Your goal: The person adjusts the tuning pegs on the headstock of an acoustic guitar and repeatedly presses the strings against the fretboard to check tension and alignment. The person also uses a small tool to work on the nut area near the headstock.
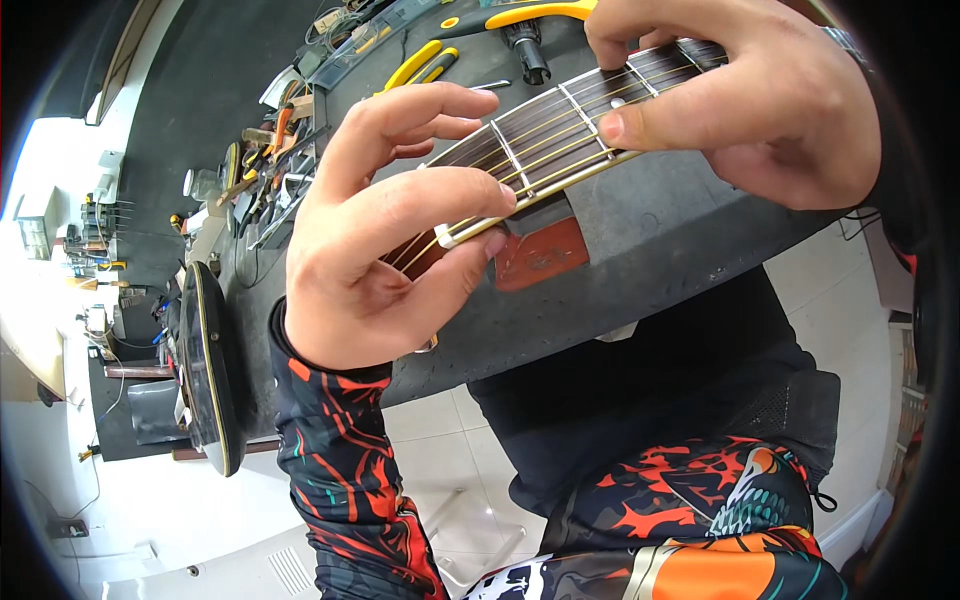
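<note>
A guitar neck (545,125) with a dark fretboard, metal frets and several strings lies aslant over the bench. My left hand (355,225) is closed round it by the pale nut, one finger laid on the strings and the thumb at the near edge. Farther right, my right hand (770,105) grips the neck, its thumb pressed on the strings near a fret and its fingers at the far edge. The headstock is mostly hidden by my left hand. Under the neck, a reddish-brown pad (545,258) rests on the bench.
The dark workbench (660,220) carries yellow-and-black pliers (415,65), a black cylindrical tool (527,52) and a yellow-handled tool (540,12) beyond the neck. Cluttered hand tools (275,160) lie at left, near a dark curved object with a pale rim (212,370).
</note>
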Motion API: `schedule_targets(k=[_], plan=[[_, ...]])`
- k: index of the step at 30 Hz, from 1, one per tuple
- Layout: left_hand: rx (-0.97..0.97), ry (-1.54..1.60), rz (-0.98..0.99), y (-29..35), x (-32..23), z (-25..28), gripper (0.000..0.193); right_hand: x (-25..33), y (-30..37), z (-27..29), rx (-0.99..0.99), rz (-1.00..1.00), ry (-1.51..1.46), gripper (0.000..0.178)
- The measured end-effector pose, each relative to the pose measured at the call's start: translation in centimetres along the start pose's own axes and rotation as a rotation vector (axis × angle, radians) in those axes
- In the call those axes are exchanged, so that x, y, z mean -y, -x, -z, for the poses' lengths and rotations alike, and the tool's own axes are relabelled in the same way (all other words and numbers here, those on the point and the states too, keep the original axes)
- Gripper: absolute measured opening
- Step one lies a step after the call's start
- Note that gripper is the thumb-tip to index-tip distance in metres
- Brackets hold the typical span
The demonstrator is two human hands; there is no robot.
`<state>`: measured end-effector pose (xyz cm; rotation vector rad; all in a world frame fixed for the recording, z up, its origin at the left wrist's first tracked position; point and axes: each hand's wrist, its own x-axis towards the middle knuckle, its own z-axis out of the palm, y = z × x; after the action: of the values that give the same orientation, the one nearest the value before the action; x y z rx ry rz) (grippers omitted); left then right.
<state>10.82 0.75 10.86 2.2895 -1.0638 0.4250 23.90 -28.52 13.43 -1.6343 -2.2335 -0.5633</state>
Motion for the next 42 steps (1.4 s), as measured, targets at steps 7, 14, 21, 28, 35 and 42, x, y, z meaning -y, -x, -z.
schedule_targets(k=[7,14,21,28,35,42], plan=[[-0.034,0.037,0.013,0.1,0.1,-0.3,0.04,-0.7,0.4,-0.7,-0.031,-0.031,-0.14,0.034],[-0.074,0.051,0.075,0.1,-0.5,-0.4,0.037,-0.2,0.0,-0.2,-0.019,-0.027,-0.126,0.033],[-0.026,-0.08,0.032,-0.1,-0.4,0.0,0.037,0.0,0.1,0.0,0.014,-0.032,-0.077,0.034],[-0.08,-0.029,0.069,0.1,-0.6,-0.3,0.037,-0.4,0.2,-0.3,-0.002,-0.021,-0.127,0.036],[-0.077,-0.05,0.048,-0.4,-0.8,0.0,0.039,1.0,-0.1,2.2,0.067,-0.06,0.008,0.042],[-0.13,-0.023,0.131,0.7,-1.5,-0.3,0.04,4.2,6.4,7.8,0.059,-0.638,0.246,0.042]])
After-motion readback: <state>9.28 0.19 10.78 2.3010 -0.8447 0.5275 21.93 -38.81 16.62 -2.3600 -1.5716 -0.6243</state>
